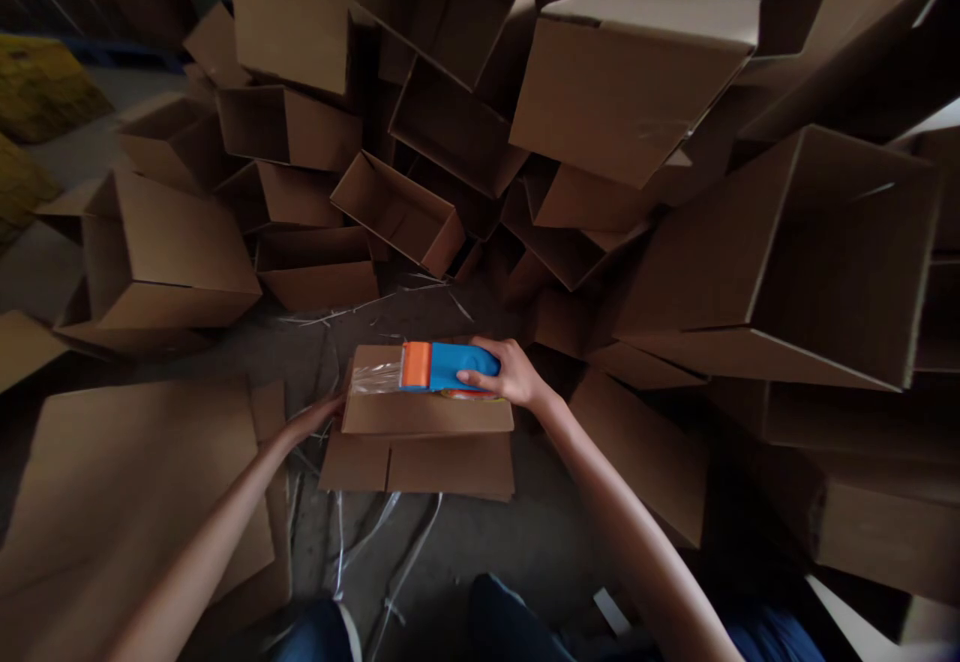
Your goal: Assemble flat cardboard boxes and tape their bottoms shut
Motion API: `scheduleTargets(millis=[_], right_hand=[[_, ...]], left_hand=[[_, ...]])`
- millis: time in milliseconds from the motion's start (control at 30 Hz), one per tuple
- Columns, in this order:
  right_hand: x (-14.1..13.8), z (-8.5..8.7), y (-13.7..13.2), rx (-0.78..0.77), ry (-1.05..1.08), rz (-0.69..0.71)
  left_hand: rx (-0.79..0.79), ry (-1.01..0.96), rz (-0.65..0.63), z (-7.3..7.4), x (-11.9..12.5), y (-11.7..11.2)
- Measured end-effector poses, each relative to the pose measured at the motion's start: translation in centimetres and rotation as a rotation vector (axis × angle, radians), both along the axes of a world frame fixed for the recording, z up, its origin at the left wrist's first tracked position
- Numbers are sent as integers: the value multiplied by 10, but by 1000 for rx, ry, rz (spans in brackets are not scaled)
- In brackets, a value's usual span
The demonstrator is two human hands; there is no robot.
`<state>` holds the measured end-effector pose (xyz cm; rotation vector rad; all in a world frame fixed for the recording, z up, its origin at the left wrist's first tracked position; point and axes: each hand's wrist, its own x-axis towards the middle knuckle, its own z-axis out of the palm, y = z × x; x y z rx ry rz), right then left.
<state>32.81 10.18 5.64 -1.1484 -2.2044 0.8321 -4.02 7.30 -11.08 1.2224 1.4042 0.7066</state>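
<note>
A cardboard box [420,416] sits on the floor in front of me, its lower flaps [450,464] spread toward me. Closed around a blue and orange tape dispenser [454,366] is my right hand [510,372], at the right end of the box top. Clear packing tape [377,378] runs from the dispenser's orange end over the left part of the top, looking wrinkled. At the box's left side is my left hand [334,409]; its fingers are mostly hidden behind the box edge.
Open cardboard boxes [405,207] are heaped ahead and to the right, including a large open box [780,262]. Flattened cardboard [142,482] lies at left. White plastic strapping [401,567] trails over the floor near my legs [502,622]. Yellow stacks [45,87] stand far left.
</note>
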Motion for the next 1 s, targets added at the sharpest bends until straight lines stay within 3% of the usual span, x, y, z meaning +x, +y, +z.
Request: scheduleTargets(millis=[167, 433, 667, 833, 1000], right_hand=[[0, -1, 0, 3, 3, -2], [1, -2, 0, 8, 19, -1], [0, -2, 0, 0, 13, -8], [0, -2, 0, 5, 4, -13], [0, -4, -1, 14, 5, -14]], left_hand=[[-68, 61, 28, 5, -2, 2], [-5, 85, 310, 22, -16, 23], [-39, -99, 484, 59, 20, 27], [237, 71, 526, 84, 50, 42], [505, 391, 504, 81, 70, 54]])
